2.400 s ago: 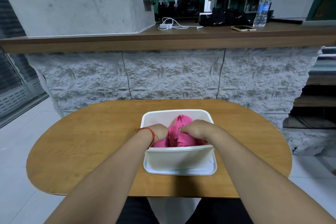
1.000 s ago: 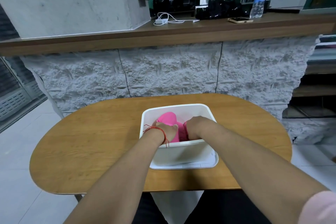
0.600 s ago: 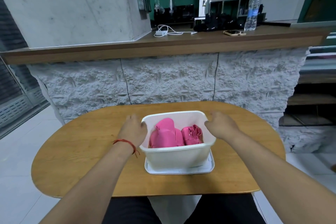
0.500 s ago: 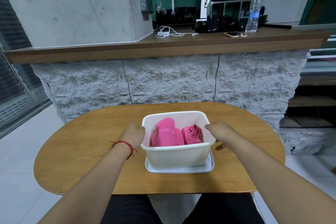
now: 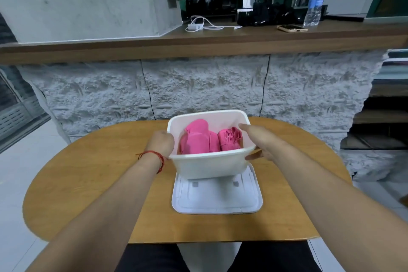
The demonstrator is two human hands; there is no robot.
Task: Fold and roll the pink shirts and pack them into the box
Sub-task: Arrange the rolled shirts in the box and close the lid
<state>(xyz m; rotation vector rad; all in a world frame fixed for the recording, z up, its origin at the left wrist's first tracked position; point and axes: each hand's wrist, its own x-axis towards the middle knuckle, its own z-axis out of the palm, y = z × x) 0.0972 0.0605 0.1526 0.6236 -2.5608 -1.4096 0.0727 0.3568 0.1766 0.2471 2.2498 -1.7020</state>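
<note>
Holding: left grip clasps the left wall of the white box, fingers curled. The right grip clasps the right wall, thumb on the rim, fingers on the outer side.
Shirts: two rolled pink shirts stand side by side inside the box, with the smaller roll at right.
Box: its near wall overlaps the far edge of the white lid. Whether they touch, I cannot tell.
Lid: flat on the wooden bench.
Wrist: red string, left arm.
</note>
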